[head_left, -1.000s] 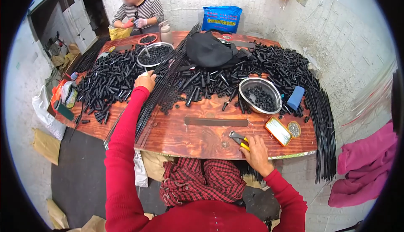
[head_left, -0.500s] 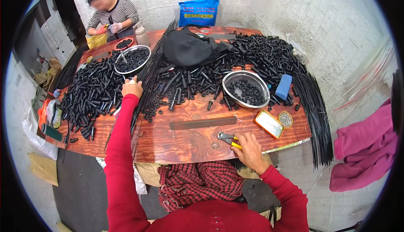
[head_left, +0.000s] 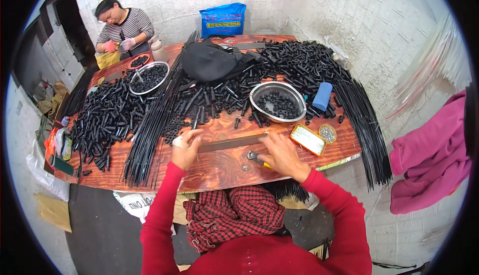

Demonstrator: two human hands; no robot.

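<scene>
From the head view, the left hand (head_left: 185,148) pinched the near end of a long flat dark metal strip (head_left: 230,143) lying across the reddish wooden surface (head_left: 209,170). The right hand (head_left: 282,154) pressed the strip's other end, fingers curled over yellow-handled pliers (head_left: 258,159). A steel bowl of black rings (head_left: 277,102) sat just beyond.

The table (head_left: 219,168) was reddish-brown wood with dark grain. Tubes (head_left: 107,120) and rods (head_left: 149,135) were black, as was the bag (head_left: 209,60). The bowl (head_left: 278,103) was silver, the roll (head_left: 323,96) at 1 o'clock blue, the tin (head_left: 308,139) yellow-rimmed. Sleeves (head_left: 159,210) were red, the scarf (head_left: 234,215) red-and-black plaid. The co-worker's shirt (head_left: 127,28) was striped, the cloth (head_left: 434,155) at 3 o'clock pink.
</scene>
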